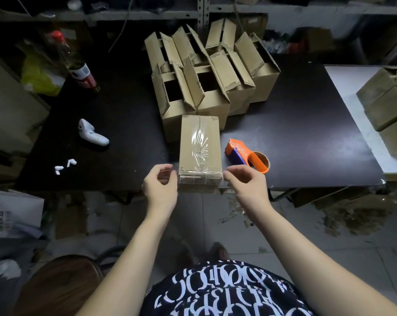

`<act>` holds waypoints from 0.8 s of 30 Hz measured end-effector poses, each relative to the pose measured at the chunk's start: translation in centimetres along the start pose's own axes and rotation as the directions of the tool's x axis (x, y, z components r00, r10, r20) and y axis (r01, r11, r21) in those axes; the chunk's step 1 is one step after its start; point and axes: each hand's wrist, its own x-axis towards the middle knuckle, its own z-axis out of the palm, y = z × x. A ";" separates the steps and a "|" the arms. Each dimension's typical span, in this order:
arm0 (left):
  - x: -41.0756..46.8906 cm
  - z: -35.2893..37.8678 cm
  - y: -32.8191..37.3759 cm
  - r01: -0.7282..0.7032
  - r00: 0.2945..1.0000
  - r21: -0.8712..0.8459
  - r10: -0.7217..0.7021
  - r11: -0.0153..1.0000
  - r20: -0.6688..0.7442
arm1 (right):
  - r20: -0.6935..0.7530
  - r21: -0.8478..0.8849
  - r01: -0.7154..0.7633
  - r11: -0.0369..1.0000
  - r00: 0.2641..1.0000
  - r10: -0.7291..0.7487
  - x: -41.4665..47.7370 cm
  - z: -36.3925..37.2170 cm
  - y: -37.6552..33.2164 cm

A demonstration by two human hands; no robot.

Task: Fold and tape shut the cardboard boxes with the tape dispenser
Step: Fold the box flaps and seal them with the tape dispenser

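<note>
A closed cardboard box (199,153) lies at the black table's (307,133) near edge, with wrinkled clear tape along its top seam. A second clear tape strip (199,177) runs across its near end. My left hand (161,185) pinches the strip's loose left end just off the box's left corner. At the right corner, my right hand (245,181) has its fingertips closed on the other end. The orange and blue tape dispenser (245,156) lies on the table right of the box, with neither hand on it.
Several open boxes (206,83) with raised flaps stand behind the closed one. A bottle (79,65), a white handheld device (92,133) and white bits (63,167) lie to the left. More boxes (387,106) sit on a white board at right.
</note>
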 end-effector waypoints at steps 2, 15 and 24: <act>0.1 -1.0 -0.1 -0.137 0.991 0.071 0.136 0.988 0.018 | 0.029 -0.090 0.128 0.988 0.992 -0.125 -0.2 -0.5 -0.3; 2.5 -4.4 0.4 -0.635 0.700 0.093 0.520 0.767 0.490 | 0.415 -0.298 0.538 0.788 0.817 -0.401 1.2 -2.2 -0.1; 3.1 -4.0 0.4 -0.724 0.627 0.098 0.591 0.683 0.508 | 0.402 -0.288 0.586 0.758 0.792 -0.460 1.7 -2.0 -0.2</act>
